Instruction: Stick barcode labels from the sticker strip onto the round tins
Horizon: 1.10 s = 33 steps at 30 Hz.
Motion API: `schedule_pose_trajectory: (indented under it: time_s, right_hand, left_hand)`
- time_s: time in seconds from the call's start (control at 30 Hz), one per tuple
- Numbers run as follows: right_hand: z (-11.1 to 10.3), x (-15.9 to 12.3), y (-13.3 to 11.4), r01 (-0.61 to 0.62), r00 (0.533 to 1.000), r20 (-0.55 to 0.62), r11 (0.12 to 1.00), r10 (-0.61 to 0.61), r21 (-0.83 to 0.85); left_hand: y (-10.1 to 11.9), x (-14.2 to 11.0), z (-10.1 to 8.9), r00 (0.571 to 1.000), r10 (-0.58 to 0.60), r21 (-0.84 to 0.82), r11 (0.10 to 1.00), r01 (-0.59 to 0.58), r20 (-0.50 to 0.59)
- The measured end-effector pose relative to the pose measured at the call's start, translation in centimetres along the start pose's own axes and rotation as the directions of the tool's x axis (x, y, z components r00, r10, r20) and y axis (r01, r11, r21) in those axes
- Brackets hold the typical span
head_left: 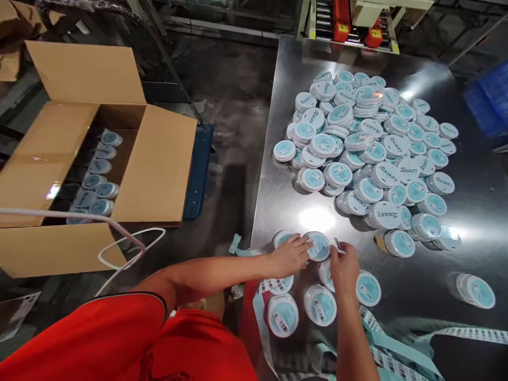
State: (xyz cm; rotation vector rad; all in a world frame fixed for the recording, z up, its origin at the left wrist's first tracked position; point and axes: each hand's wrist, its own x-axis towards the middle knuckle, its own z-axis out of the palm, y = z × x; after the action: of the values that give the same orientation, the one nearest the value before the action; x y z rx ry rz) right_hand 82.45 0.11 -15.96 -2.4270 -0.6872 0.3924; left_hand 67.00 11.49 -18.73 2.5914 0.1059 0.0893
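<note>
My right hand [344, 264] pinches a small barcode label [338, 245] between thumb and fingertips, just right of a stack of round containers [318, 246] with pale blue lids. My left hand [289, 256] reaches over from the left, fingers stretched out, its fingertips touching that stack's left edge. Partly under my left hand is another round container [281, 238]. Nearer to me, two stacks bear barcode labels on their tops, a left one [283, 316] and a right one [320, 305]. A further labelled container [368, 288] lies right of my right wrist.
A large pile of round containers [371, 174] covers the far part of the metal table [273, 185]. Strips of barcode labels [397, 365] trail along the near edge. An open cardboard box [159, 164] with several containers stands left. One stack [476, 291] is far right.
</note>
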Motion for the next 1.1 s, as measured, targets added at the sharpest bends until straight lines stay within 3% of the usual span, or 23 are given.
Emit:
schedule_pose_trajectory:
  time_s: [0.07, 0.17, 0.3, 0.37, 0.43, 0.5, 0.83, 1.1]
  right_hand:
    - [0.9, 2.3, 0.0, 0.031, 0.998, 0.063, 0.999, -0.029, -0.019]
    - [1.5, 4.1, -0.3, 0.078, 0.989, 0.129, 0.997, -0.074, -0.021]
    - [0.4, 3.3, 0.0, 0.026, 0.999, 0.041, 1.0, -0.026, -0.006]
    - [-0.2, 2.1, 0.3, -0.079, 0.992, 0.099, 0.995, 0.073, 0.061]
    - [-0.5, 0.8, 0.6, -0.184, 0.96, 0.235, 0.977, 0.155, 0.106]
    - [-0.3, -0.2, 0.7, -0.223, 0.93, 0.318, 0.972, 0.188, 0.078]
    - [0.5, -0.1, 0.0, -0.189, 0.925, 0.331, 0.982, 0.188, -0.031]
    - [0.5, 0.2, 0.1, -0.204, 0.906, 0.357, 0.974, 0.227, -0.099]
  left_hand:
    - [0.0, 0.5, 1.4, 0.998, 0.061, 0.172, 0.983, -0.06, 0.002]
    - [0.5, 0.5, 3.1, 0.995, 0.097, 0.279, 0.957, -0.083, -0.036]
    - [0.8, -0.1, 3.9, 0.989, 0.12, 0.285, 0.954, -0.091, -0.085]
    - [0.8, -0.3, 3.9, 0.987, 0.133, 0.273, 0.956, -0.104, -0.091]
    - [0.8, -0.4, 3.9, 0.986, 0.139, 0.268, 0.957, -0.11, -0.092]
    - [0.8, -0.4, 3.9, 0.987, 0.128, 0.265, 0.959, -0.099, -0.095]
    - [0.6, -0.4, 4.1, 0.991, 0.098, 0.203, 0.976, -0.078, -0.09]
    - [0.9, -0.4, 2.9, 0.992, 0.099, 0.196, 0.977, -0.082, -0.079]
